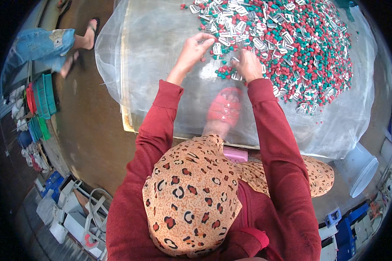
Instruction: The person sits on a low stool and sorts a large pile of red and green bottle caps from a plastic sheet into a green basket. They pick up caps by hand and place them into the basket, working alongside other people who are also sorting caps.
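Note:
My left hand point(196, 51) is at the near left edge of a spread pile of small red and green pieces point(326, 56), thumb and fingertips pinched together. Whatever lies in that pinch is too small to make out. Close by on the right, my right hand point(249, 65) has its fingers curled in over the pile's edge; a pale bit shows at the fingertips, but I cannot tell if it is gripped. White slotted plastic buckles point(287, 38) are mixed through the pile. Everything rests on a translucent mesh sheet point(157, 39).
Through the mesh shows my foot in a pink sandal point(224, 106). A pink plastic object point(235, 154) sits by the near edge, a clear bucket point(363, 176) lies at right. Another person's leg point(43, 45) is at left, above green baskets point(45, 95). White scrap parts point(74, 213) lie lower left.

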`<state>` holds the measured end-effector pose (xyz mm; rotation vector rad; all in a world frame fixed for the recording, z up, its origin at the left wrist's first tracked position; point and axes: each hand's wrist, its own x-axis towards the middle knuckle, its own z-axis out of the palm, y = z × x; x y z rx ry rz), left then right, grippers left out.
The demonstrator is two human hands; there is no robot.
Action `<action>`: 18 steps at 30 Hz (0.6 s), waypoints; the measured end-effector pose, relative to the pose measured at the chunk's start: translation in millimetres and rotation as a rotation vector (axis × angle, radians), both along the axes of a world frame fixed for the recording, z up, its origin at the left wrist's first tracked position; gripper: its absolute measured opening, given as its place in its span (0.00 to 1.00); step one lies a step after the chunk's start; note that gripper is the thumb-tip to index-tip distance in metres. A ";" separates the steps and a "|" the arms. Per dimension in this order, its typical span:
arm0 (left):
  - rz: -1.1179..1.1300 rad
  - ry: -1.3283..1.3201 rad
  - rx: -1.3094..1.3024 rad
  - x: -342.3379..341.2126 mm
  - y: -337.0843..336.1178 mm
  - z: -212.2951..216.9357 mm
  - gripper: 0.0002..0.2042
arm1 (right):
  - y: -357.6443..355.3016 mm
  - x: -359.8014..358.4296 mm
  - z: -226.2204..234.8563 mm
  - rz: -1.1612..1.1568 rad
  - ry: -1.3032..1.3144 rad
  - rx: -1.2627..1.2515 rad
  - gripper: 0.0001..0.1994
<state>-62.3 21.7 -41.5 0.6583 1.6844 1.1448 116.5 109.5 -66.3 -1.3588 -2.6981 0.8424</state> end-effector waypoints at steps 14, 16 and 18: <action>-0.464 0.864 0.209 54.3 61.4 -7.0 0.12 | 1.9 77.5 53.1 -0.647 1.163 -1.373 0.06; -0.345 0.372 0.164 52.4 48.0 20.7 0.09 | 16.3 86.9 44.6 -0.500 1.091 -1.312 0.07; -0.135 -0.417 0.220 38.0 24.7 27.5 0.08 | 27.4 74.0 56.5 -0.478 0.854 -1.084 0.07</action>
